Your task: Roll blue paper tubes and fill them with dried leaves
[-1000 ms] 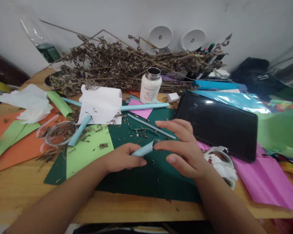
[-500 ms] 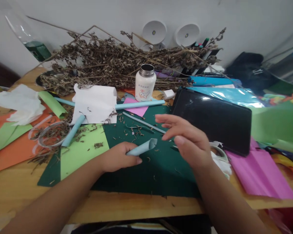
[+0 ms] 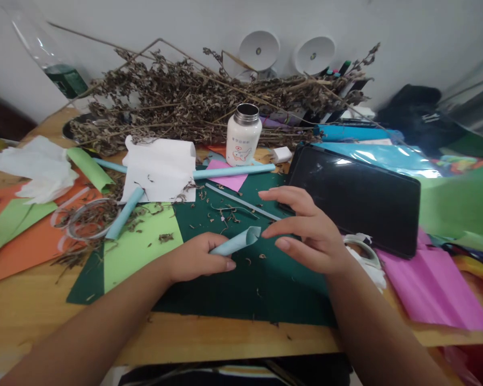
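My left hand [image 3: 197, 260] is closed around a light blue paper tube [image 3: 237, 242], whose flared open end points right. Just right of that end is my right hand [image 3: 306, 230], fingers apart and holding nothing; its index fingertip is close to the tube's rim. Both hands are above a dark green sheet [image 3: 241, 295] sprinkled with dry leaf bits. A thin pale blue paper strip [image 3: 241, 199] lies beyond the hands. Farther back, a longer blue paper tube [image 3: 233, 171] rests in front of a white bottle without a lid [image 3: 243, 136].
Dried plant stalks [image 3: 165, 96] stretch along the wall. A black tablet [image 3: 358, 198] lies at right, with a roll of tape [image 3: 364, 249] and pink paper [image 3: 434, 289] nearby. White paper [image 3: 161, 166], a clear ring-shaped lid [image 3: 90, 220] and crumpled tissue [image 3: 40, 166] are at left.
My right hand has moved slightly down and its fingers have spread, coming closer to the tube's open end. My left hand keeps its hold. The whole view has shifted slightly.
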